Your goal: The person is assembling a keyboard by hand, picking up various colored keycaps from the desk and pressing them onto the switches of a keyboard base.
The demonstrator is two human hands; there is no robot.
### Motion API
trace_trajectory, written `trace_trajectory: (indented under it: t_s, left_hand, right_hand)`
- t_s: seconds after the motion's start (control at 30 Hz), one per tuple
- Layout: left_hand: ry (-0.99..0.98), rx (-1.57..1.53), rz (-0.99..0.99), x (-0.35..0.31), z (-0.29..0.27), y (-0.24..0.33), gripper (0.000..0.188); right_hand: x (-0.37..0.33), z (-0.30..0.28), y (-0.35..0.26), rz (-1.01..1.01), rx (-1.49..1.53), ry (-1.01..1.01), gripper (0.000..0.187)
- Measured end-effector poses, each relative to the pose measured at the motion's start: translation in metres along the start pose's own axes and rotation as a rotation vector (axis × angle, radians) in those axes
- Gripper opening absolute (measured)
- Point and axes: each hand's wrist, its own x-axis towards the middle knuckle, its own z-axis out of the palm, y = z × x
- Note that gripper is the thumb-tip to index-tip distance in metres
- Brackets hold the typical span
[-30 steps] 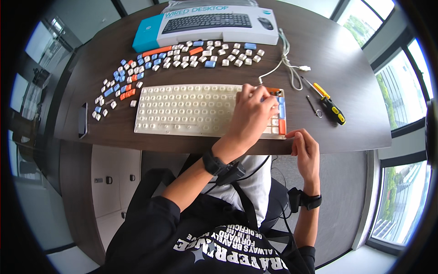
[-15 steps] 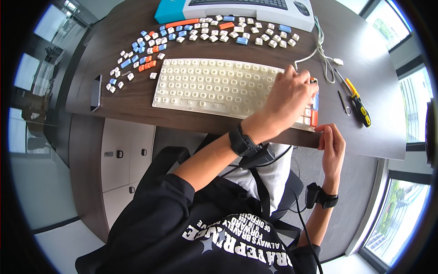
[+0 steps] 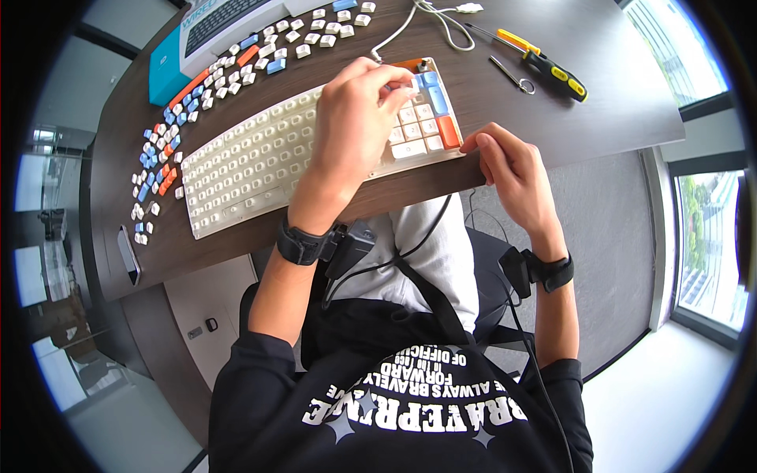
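A pale keyboard base (image 3: 252, 162) lies along the near table edge, slanted in view, its left and middle parts showing bare switches. At its right end sit white keycaps (image 3: 408, 115), blue keycaps (image 3: 434, 98) and an orange keycap (image 3: 448, 132). My left hand (image 3: 355, 118) reaches over the base, fingers pinched on a small white keycap (image 3: 413, 85) at the upper part of this key block. Its palm hides the keys beneath. My right hand (image 3: 509, 162) is loosely closed by the base's near right corner, its fingertips touching or almost touching that corner.
Loose white, blue and orange keycaps (image 3: 276, 66) spread behind and left of the base. A keyboard box (image 3: 167, 67) stands at the back. To the right lie a white cable (image 3: 430, 8), a yellow-black screwdriver (image 3: 556, 75) and a small ringed tool (image 3: 512, 76). A phone (image 3: 128, 254) rests far left.
The whole view has turned and shifted, so the keyboard now appears more slanted and farther left. More of the right-end keycaps show beside my left hand. My right hand stays by the corner.
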Motion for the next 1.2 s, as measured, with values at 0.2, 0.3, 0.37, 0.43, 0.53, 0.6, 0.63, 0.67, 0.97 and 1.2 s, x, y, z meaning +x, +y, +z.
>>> trace_trajectory:
  t_s: [0.2,0.3,0.37,0.43,0.53,0.6,0.63,0.67,0.97,1.2]
  left_hand:
    - [0.002,0.112,0.034,-0.004,0.005,0.002,0.016]
    - [0.004,0.176,0.078,-0.003,0.006,0.001,0.015]
    - [0.001,0.211,0.099,-0.002,0.006,0.002,0.016]
    - [-0.02,0.204,0.117,-0.001,0.007,0.005,0.01]
    - [-0.045,0.33,0.181,0.002,0.006,0.011,0.007]
    - [-0.028,0.39,0.215,-0.002,0.009,0.014,0.008]
    - [-0.012,0.45,0.25,-0.004,0.012,0.016,0.01]
    - [-0.011,0.452,0.25,-0.007,0.013,0.021,0.01]
    - [-0.116,0.718,0.202,-0.035,0.007,0.026,0.036]
    - [-0.125,0.371,0.137,-0.049,-0.026,0.015,0.05]
  right_hand:
    - [0.001,-0.002,0.001,0.018,-0.019,-0.014,0.025]
    - [0.001,-0.002,0.0,-0.017,-0.022,-0.02,0.025]
    - [0.001,-0.001,0.002,-0.041,-0.028,-0.03,0.025]
    - [0.001,-0.002,0.0,-0.04,-0.032,-0.03,0.025]
    - [0.0,-0.002,0.001,-0.034,-0.036,-0.039,0.025]
    - [0.001,-0.003,0.001,-0.029,-0.036,-0.045,0.025]
    - [0.0,-0.003,0.002,-0.029,-0.037,-0.049,0.025]
    - [0.001,-0.004,0.001,-0.03,-0.037,-0.052,0.025]
    - [0.003,-0.005,0.0,0.0,-0.02,-0.092,0.022]
    - [-0.001,0.006,-0.001,-0.073,0.037,-0.021,0.029]
